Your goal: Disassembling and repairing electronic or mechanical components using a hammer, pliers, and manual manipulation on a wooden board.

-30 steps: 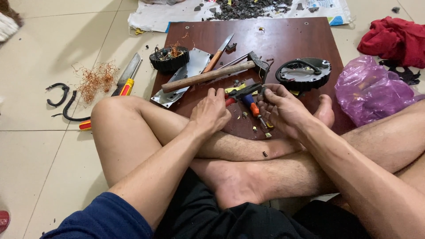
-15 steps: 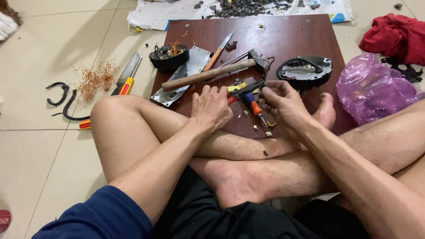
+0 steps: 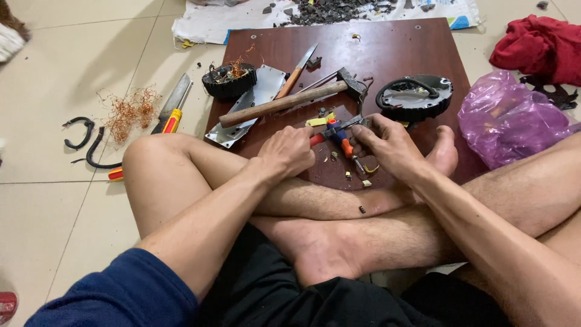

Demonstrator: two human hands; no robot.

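Both hands [image 3: 290,151] gripping pliers [image 3: 339,136]

Soft, even indoor light fills the view; the pale floor tiles [image 3: 72,54] carry broad, faint shadows at upper left; the dark wooden board [image 3: 387,54] shows a mild sheen, no harsh glare; focus is sharp across the middle; the blue sleeve [image 3: 115,297] at the bottom edge is slightly soft.

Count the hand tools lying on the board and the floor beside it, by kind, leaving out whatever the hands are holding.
Hammer: 1
Knife: 1
Scraper on the floor: 1
Total: 3

The left hand and right hand cover small red and orange-handled tools, not counted.
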